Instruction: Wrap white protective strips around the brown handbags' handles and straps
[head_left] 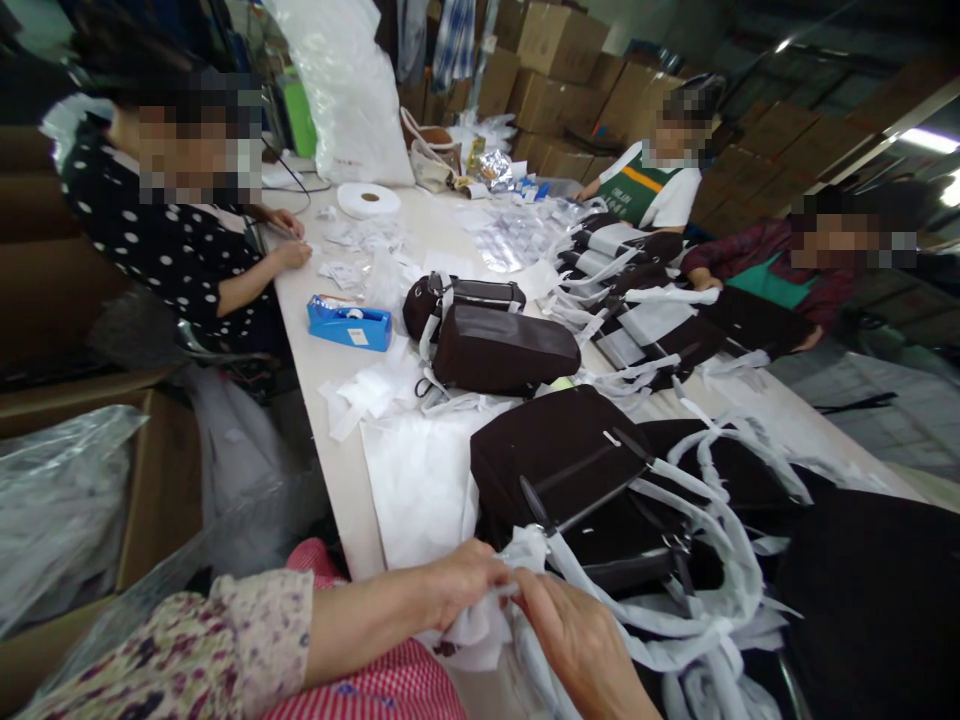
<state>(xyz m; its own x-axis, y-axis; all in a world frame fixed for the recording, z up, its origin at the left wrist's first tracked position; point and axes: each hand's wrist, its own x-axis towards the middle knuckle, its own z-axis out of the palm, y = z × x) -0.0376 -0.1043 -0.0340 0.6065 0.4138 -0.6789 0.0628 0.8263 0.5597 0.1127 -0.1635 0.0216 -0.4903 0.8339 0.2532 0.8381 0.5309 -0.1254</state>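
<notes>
- Two grips here: our left hand [459,585] and right hand [576,632] pinch white wrapping [486,636] beside the dark bag [551,450].
- We'd best keep fingertips close, tension gentle, so it lies snug without tearing.

Left sleeve: cream fabric sleeve with purple-maroon floral print [165,650], ending at a loose, wrinkled cuff [271,625] on the forearm
Lap: red-and-white checked cloth garment [397,685], with small blue markings
Hands: left hand [465,582] and right hand [581,635], ungloved
</notes>
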